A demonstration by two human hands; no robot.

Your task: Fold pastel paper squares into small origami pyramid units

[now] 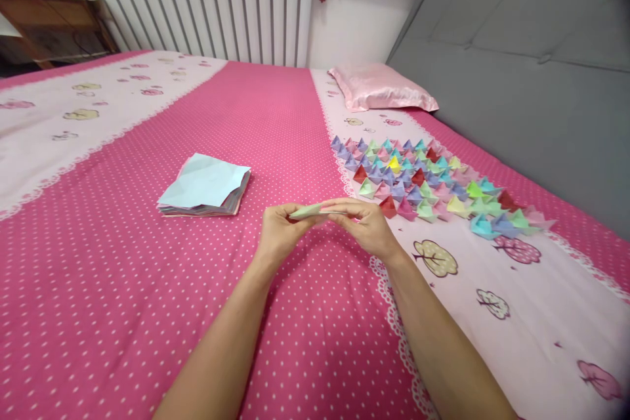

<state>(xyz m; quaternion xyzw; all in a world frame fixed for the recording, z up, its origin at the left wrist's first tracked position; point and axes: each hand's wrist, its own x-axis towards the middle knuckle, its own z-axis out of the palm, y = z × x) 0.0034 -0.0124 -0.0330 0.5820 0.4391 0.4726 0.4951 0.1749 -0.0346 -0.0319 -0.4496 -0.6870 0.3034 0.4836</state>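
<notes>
A small piece of folded pale green paper (308,211) is held up between my two hands, above the pink bedspread. My left hand (281,230) pinches its left end between thumb and fingers. At the other end my right hand (365,224) grips the paper, its fingers laid along the top and covering much of it. To the left lies a stack of square paper sheets (204,182) with a light blue one on top. Rows of folded paper boats (418,177) in many colours stand to the right, beyond my right hand.
The bed is covered by a pink dotted bedspread (266,118) with pale printed bands. A pink satin pillow (384,86) lies at the far right, by a grey padded headboard (516,39). A white radiator (221,10) runs along the wall. A wooden table (54,20) stands far left.
</notes>
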